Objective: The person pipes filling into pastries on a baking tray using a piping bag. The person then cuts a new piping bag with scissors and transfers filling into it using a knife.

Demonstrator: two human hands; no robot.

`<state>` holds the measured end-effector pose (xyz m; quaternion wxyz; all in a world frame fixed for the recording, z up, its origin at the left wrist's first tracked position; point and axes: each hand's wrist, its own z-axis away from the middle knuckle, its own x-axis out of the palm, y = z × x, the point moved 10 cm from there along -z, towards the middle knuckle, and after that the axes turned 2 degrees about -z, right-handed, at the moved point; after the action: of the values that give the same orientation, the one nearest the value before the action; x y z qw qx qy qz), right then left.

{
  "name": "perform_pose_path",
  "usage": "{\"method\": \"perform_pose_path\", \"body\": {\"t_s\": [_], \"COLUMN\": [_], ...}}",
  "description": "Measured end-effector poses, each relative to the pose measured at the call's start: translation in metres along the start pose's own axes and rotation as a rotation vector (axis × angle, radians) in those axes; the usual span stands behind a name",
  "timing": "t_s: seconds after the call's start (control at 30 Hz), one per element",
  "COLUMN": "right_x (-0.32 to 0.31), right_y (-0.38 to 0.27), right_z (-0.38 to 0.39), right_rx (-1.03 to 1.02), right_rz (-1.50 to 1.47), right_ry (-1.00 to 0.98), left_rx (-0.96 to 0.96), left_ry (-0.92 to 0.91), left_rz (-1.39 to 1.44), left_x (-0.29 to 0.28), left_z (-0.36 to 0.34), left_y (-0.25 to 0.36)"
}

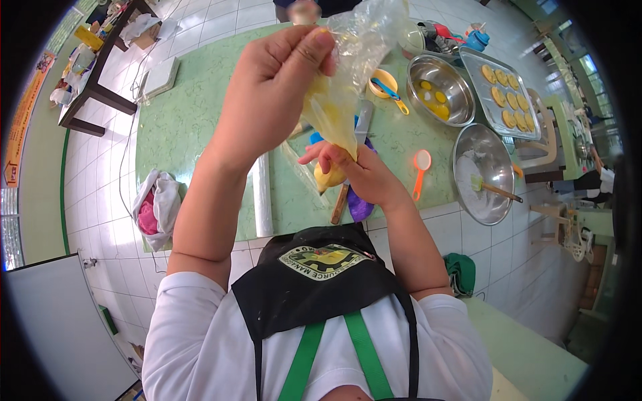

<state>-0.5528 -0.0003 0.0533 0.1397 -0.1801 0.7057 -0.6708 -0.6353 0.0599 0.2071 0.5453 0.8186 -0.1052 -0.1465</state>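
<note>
My left hand [274,87] is raised, closed in a pinch on a clear plastic piping bag [354,53] with its crumpled top hanging to the right. Lower down, my right hand [354,167] grips the narrowed part of the bag, just above a lump of yellow mixture [329,179] at its lower end. Behind that on the green table [200,87] lie a wooden-handled spatula [340,204], a purple item [361,208] partly hidden by my hand, a clear plastic strip [301,167] and a white roll of film or paper [263,200].
To the right are a steel bowl with eggs [435,87], a tray of yellow rounds [495,73], a bowl of white powder with a spatula [481,167], an orange measuring spoon [421,164] and a yellow cup [381,87]. A cloth bundle [160,200] sits at the left edge.
</note>
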Motion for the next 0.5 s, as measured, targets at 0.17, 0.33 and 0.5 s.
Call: {"method": "perform_pose_path", "body": {"t_s": [0.17, 0.33, 0.5], "right_x": [0.004, 0.005, -0.001], "right_y": [0.02, -0.045, -0.059], "right_z": [0.003, -0.018, -0.038], "right_rx": [0.102, 0.027, -0.166], "right_rz": [-0.026, 0.104, 0.148], "right_ry": [-0.047, -0.007, -0.06], "left_rx": [-0.048, -0.085, -0.074], "left_ry": [0.071, -0.092, -0.026], "left_rz": [-0.021, -0.207, -0.182], "left_x": [-0.014, 0.006, 0.005], "left_z": [-0.001, -0.011, -0.024], "left_y": [-0.013, 0.019, 0.029]}}
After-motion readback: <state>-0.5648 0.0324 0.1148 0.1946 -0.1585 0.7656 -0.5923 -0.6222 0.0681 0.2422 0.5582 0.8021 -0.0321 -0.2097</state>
